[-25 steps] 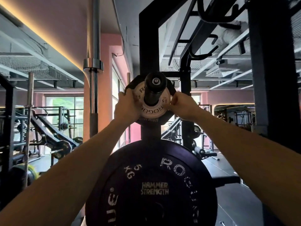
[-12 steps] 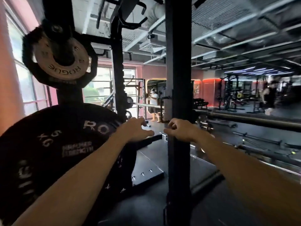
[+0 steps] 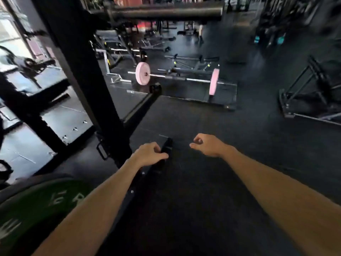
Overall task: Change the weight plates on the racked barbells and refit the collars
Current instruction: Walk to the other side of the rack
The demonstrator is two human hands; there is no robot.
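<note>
My left hand (image 3: 150, 153) and my right hand (image 3: 207, 145) hang out in front of me over the dark rubber floor, fingers loosely curled and apart, holding nothing. A green weight plate (image 3: 35, 207) with white lettering fills the bottom left corner, below my left forearm. The black rack upright (image 3: 77, 67) slants across the left half of the view, just left of my left hand. A thick black bar (image 3: 166, 11) runs across the top. No collar can be made out.
The rack's black foot rail (image 3: 142, 106) runs along the floor ahead of my left hand. A barbell with pink plates (image 3: 142, 73) lies on a platform further back. A dark metal frame (image 3: 310, 100) stands on the right. Blurred machines fill the background.
My hands let go of the small plate on the rack peg and dropped down. My view swung right and down, from the stored plates to the floor.
</note>
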